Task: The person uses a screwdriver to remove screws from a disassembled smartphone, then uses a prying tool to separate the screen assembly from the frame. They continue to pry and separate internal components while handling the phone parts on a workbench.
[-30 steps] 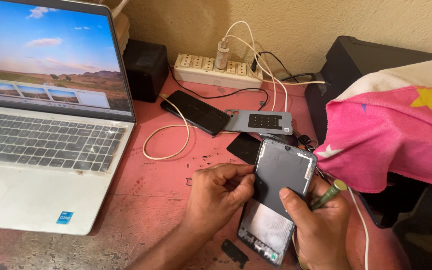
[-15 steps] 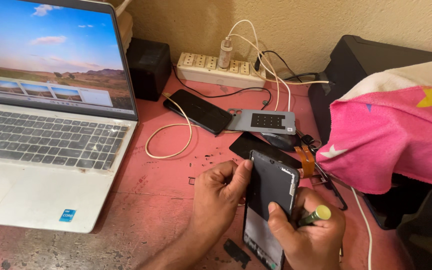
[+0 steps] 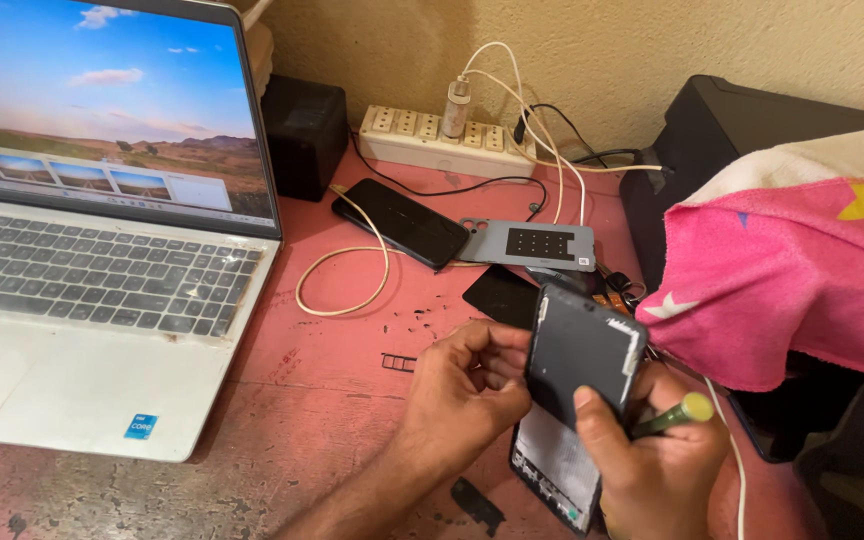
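A dark grey, flat plastic phone back cover (image 3: 584, 352) is being held tilted up off the worktop, clamped between both hands. The grip of the left hand (image 3: 472, 385) is being closed on the cover's left edge, fingers curled round it, apparently to pry or steady it. The right hand (image 3: 657, 455) is being pressed on the lower face with the thumb, while a thin tool with a yellow-green handle (image 3: 674, 413) is being kept tucked in the same grip, likely so that it is ready to hand. Just beneath, an opened phone body with a pale inner face (image 3: 557, 470) is being left flat on the pink, scuffed worktop (image 3: 342, 400).

Small black screws and bits (image 3: 422, 318) are lying scattered nearby. Further back, a black phone (image 3: 402, 222) on a cream cable and a grey panel with a dark rectangular patch (image 3: 537, 245) are lying before a cream power strip (image 3: 432, 135). A small blue square sticker (image 3: 140, 426) is sitting on the palm rest of the silver laptop (image 3: 82, 330). A pink towel with a yellow star (image 3: 802, 270) is draped at right.
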